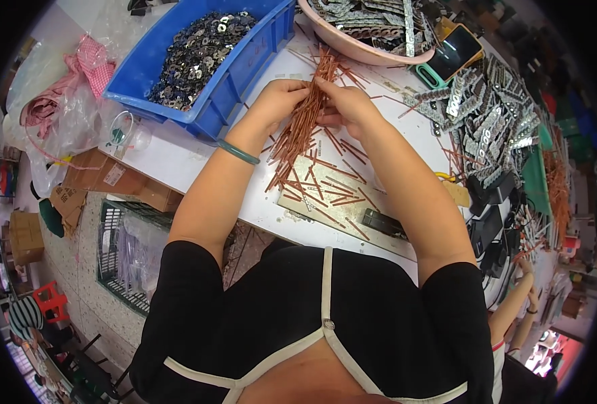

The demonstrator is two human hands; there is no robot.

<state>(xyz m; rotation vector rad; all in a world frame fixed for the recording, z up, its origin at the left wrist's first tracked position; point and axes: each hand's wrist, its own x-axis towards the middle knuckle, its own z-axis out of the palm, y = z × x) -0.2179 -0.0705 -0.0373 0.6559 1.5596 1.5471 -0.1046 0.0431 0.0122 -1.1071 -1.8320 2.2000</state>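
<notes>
Between my two hands is a thick bundle of thin copper-coloured strips (302, 128), tilted with its top end pointing away from me. My left hand (281, 101) closes on the bundle's left side, thumb and fingers pressed against it. From the right, my right hand (347, 106) grips the same bundle, its thumb near the top and its other fingers partly behind. Loose copper-coloured strips (339, 192) lie scattered beneath, over the white table and a pale board (322, 217). More strips stick out beyond the bundle's far end.
A blue bin (201, 124) of small metal pieces stands at left. Beyond my hands is a pink basin (372, 57) of metal strips. Silver perforated strips (490, 121) are heaped at right, near a green-handled tool (429, 76). A black object (383, 222) lies near the table's front edge. Another person's arm (512, 303) shows lower right.
</notes>
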